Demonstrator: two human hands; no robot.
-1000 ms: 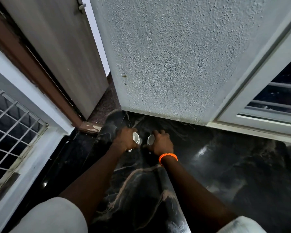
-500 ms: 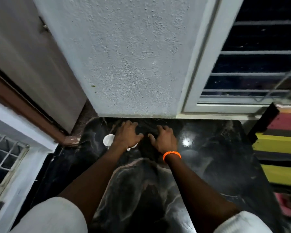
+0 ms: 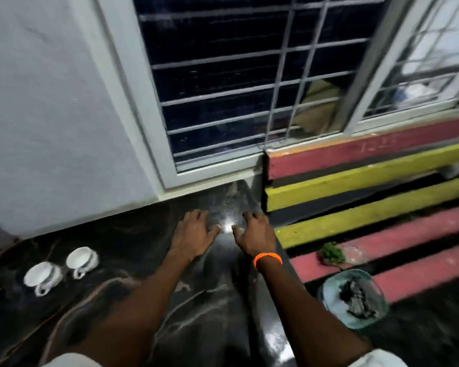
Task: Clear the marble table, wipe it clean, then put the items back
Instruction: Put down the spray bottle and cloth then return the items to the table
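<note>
Two white cups stand side by side on the black marble table [image 3: 133, 295] at its left: one cup [image 3: 42, 276] nearer the left edge, the other cup [image 3: 82, 259] just right of it. Both are upright with handles toward me. My left hand [image 3: 194, 235] and my right hand [image 3: 255, 235], with an orange wristband, hover over the table's far right part, fingers spread and holding nothing. Both hands are well to the right of the cups.
A grey wall and a barred window rise directly behind the table. To the right are red and yellow painted steps [image 3: 355, 181]. On the floor there sit a glass bowl [image 3: 354, 300] with dark contents and a small green plant piece [image 3: 331, 252].
Both hands let go of the two cups, which now stand on the marble at left. The hands and the view have swung to the right, toward the steps.
</note>
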